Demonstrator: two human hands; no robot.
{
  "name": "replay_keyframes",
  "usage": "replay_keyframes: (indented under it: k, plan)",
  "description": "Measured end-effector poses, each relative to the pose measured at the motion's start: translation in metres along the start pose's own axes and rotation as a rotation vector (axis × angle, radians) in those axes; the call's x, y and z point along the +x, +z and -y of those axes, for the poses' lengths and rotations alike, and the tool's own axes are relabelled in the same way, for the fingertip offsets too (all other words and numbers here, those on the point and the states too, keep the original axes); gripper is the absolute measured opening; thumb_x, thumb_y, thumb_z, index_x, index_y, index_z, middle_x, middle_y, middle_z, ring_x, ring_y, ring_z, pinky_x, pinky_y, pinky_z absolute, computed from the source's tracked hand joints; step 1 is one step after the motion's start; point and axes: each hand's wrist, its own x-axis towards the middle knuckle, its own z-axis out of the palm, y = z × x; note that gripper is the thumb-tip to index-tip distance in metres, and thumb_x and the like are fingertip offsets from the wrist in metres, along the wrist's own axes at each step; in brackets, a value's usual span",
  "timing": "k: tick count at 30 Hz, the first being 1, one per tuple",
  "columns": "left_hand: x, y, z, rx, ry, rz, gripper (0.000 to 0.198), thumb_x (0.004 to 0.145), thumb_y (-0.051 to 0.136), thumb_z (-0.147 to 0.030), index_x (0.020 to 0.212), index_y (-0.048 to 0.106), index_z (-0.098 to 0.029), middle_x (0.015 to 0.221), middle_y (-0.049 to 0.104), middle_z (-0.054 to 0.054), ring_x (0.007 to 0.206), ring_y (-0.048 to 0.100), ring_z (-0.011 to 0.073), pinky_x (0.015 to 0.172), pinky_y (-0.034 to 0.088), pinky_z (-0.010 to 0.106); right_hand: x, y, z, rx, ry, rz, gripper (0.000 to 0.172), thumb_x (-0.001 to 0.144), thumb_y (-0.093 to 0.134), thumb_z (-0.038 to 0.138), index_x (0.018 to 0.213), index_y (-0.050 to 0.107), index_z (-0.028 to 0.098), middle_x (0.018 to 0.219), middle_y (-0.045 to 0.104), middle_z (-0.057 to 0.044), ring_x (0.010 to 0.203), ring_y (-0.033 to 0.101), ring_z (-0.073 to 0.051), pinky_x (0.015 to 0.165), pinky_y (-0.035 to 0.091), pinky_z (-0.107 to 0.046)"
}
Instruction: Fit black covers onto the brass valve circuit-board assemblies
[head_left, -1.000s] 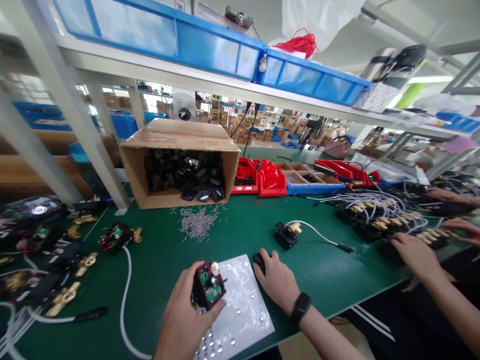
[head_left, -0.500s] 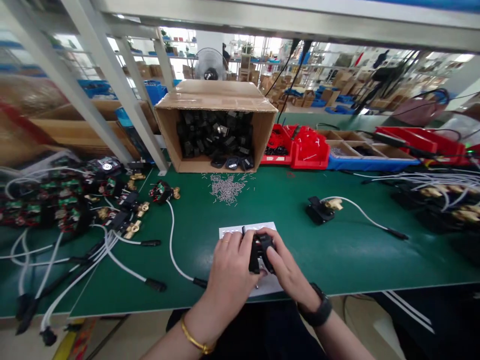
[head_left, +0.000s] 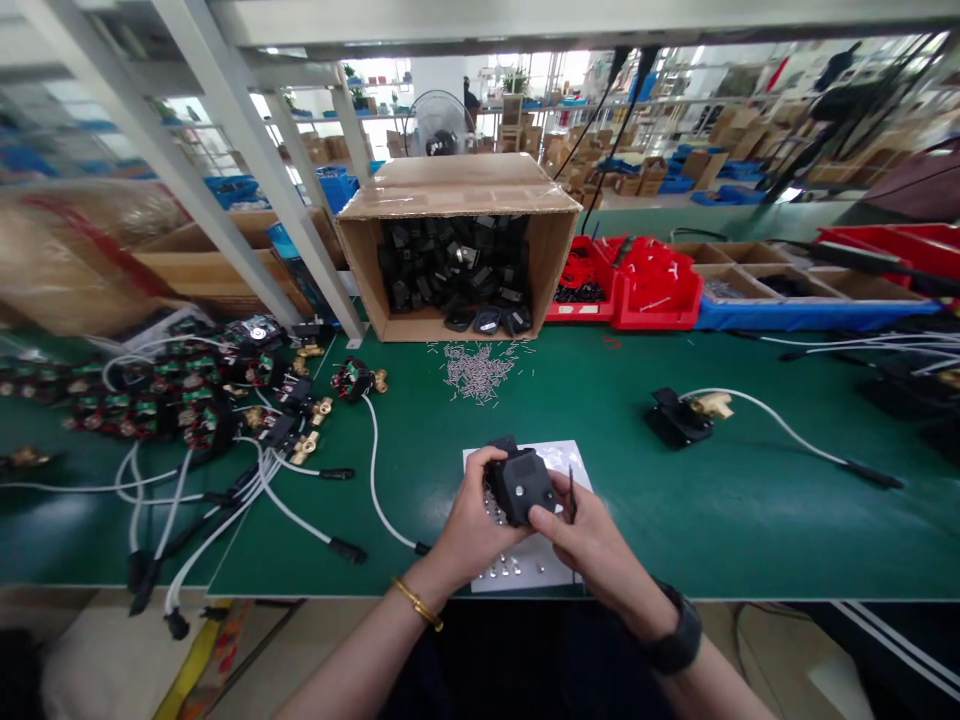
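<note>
A black plastic housing is held above a white sheet, its flat face with a small silver round spot turned towards me. My left hand grips it from the left, thumb and fingers around its side. On its right side, my right hand presses the thumb to the lower edge. A thin dark rod-like tool stands upright among the right hand's fingers; its kind is unclear. Small silver parts lie in rows on the white sheet, partly covered by the hands.
Loose screws lie in front of a cardboard box full of black housings. Wired assemblies with brass fittings crowd the left. One black unit with a brass valve sits to the right. Red bins and a blue divided tray line the back.
The black housing has been turned, so its flat face now shows. My left hand has shifted from over it to its left side. The whole view has swung left.
</note>
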Motion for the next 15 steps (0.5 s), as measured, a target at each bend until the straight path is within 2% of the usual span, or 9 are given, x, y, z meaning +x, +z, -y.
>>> replay_keyframes:
  k: [4, 7, 9, 11, 13, 14, 15]
  plan:
    - [-0.003, 0.0, 0.006, -0.071, -0.029, 0.019, 0.077, 0.061, 0.076, -0.02, 0.122, 0.03, -0.022, 0.121, 0.045, 0.01, 0.107, 0.052, 0.0219, 0.093, 0.042, 0.036, 0.001, 0.006, -0.01, 0.07, 0.046, -0.027, 0.053, 0.068, 0.071, 0.038, 0.113, 0.053, 0.014, 0.106, 0.06, -0.012, 0.094, 0.057, -0.025, 0.069, 0.049, -0.029]
    - [-0.003, 0.002, 0.004, -0.107, -0.041, 0.007, 0.079, 0.061, 0.073, -0.014, 0.125, 0.029, -0.023, 0.122, 0.045, 0.009, 0.107, 0.052, 0.0211, 0.093, 0.042, 0.035, 0.0, 0.011, -0.01, 0.092, 0.072, -0.056, 0.056, 0.064, 0.074, 0.035, 0.112, 0.053, 0.014, 0.102, 0.059, -0.011, 0.076, 0.058, -0.018, 0.056, 0.046, -0.024]
    - [-0.003, 0.004, 0.002, -0.113, -0.051, 0.012, 0.085, 0.059, 0.074, -0.013, 0.129, 0.027, -0.024, 0.126, 0.043, 0.01, 0.11, 0.051, 0.0212, 0.095, 0.041, 0.034, -0.002, 0.012, -0.007, 0.155, 0.088, -0.059, 0.056, 0.064, 0.076, 0.033, 0.111, 0.053, 0.015, 0.098, 0.059, -0.008, 0.063, 0.053, -0.012, 0.049, 0.042, -0.019]
    - [-0.005, 0.004, -0.002, -0.099, -0.08, 0.011, 0.101, 0.055, 0.078, -0.016, 0.136, 0.019, -0.026, 0.134, 0.037, 0.011, 0.112, 0.049, 0.0215, 0.094, 0.041, 0.033, -0.007, 0.008, -0.003, 0.293, 0.148, -0.021, 0.053, 0.066, 0.077, 0.035, 0.11, 0.053, 0.017, 0.09, 0.058, -0.003, 0.047, 0.041, -0.004, 0.039, 0.033, -0.015]
    - [-0.011, -0.004, -0.01, -0.085, -0.196, 0.01, 0.108, 0.056, 0.078, -0.021, 0.139, 0.011, -0.026, 0.132, 0.04, 0.012, 0.102, 0.055, 0.0189, 0.085, 0.045, 0.03, -0.012, -0.003, 0.001, 0.484, 0.24, 0.055, 0.046, 0.068, 0.077, 0.038, 0.103, 0.055, 0.019, 0.072, 0.051, 0.004, 0.038, 0.022, -0.001, 0.033, 0.02, -0.013]
    - [-0.014, -0.013, -0.015, -0.09, -0.291, 0.057, 0.101, 0.06, 0.076, -0.025, 0.139, 0.013, -0.024, 0.122, 0.049, 0.011, 0.09, 0.058, 0.0166, 0.077, 0.046, 0.029, -0.015, -0.012, 0.002, 0.563, 0.276, 0.087, 0.043, 0.068, 0.077, 0.04, 0.099, 0.055, 0.02, 0.064, 0.045, 0.007, 0.038, 0.014, -0.001, 0.031, 0.015, -0.013]
    - [-0.017, -0.024, -0.021, -0.096, -0.391, 0.145, 0.086, 0.066, 0.071, -0.03, 0.137, 0.022, -0.02, 0.105, 0.058, 0.008, 0.075, 0.059, 0.0138, 0.067, 0.046, 0.026, -0.016, -0.022, 0.003, 0.612, 0.291, 0.107, 0.041, 0.068, 0.077, 0.042, 0.095, 0.055, 0.021, 0.059, 0.039, 0.009, 0.038, 0.008, -0.001, 0.031, 0.011, -0.013]
